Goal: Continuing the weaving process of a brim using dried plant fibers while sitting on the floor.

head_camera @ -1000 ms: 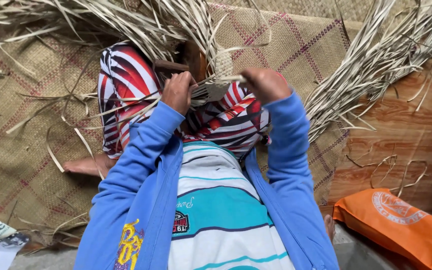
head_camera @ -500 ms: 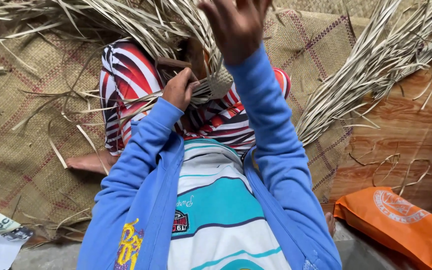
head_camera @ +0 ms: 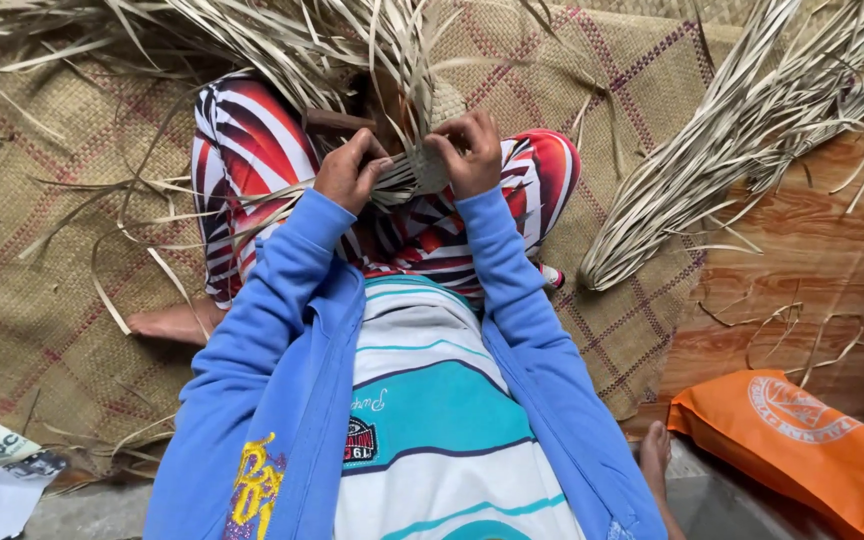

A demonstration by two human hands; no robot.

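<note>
Weaving seems mid-row: left hand and right hand both pinch the woven palm-strip piece (on the lap); next, a firm tuck.

Blue jacket, striped shirt

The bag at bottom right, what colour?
Orange bag with a pale round print, seen in the head view.

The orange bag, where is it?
In the head view, the flat orange bag lies at the bottom right on the reddish wooden floor, just past the edge of the woven straw mat and below the loose bundle of dried palm strips.
</note>
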